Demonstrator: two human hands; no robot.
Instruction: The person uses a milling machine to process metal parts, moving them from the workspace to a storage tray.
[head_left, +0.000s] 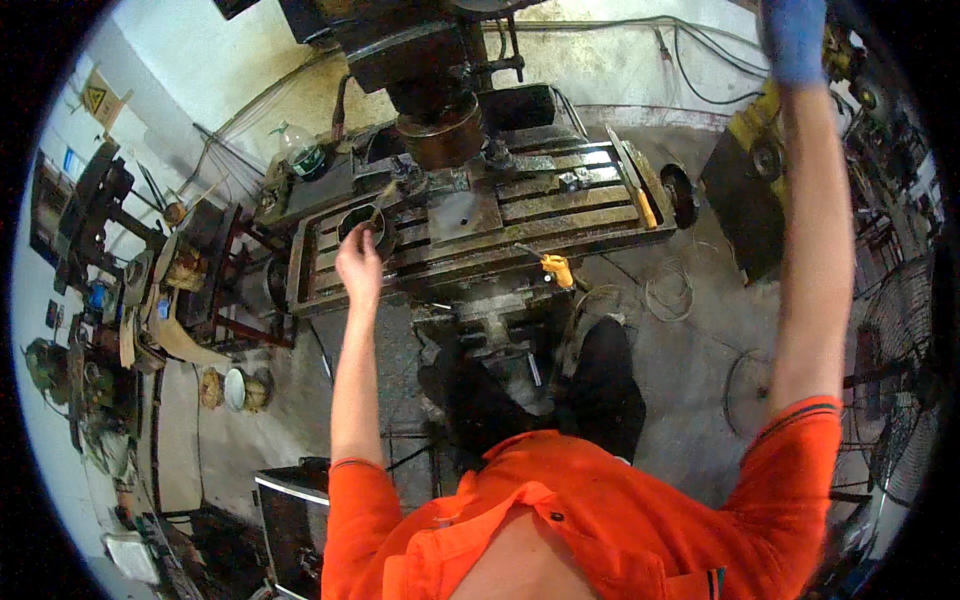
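A yellow, pistol-shaped tool (557, 270) lay at the front edge of the slotted metal machine bed (540, 213). Beyond, the bare left hand (359, 262) pinched a slim, tan-ended stick (381, 201) at a round, dark pot (346, 216) on the bed; I couldn't tell the raised, blue-gloved right hand's (797, 40) grip.

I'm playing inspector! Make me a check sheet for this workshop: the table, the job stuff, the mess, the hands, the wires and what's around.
Surface: slotted metal machine table, stained.
Job's things: dark round pot with a thin stick slanting above it.
Clutter: yellow trigger gun at the front edge; yellow-handled tool near the right end.
Hands: left hand bare, at the pot, exact grip unclear; right hand blue-gloved, raised at the picture's top.
Cables: dark cables along the back wall.
Surroundings: fan at right; green-labelled bottle behind, left.
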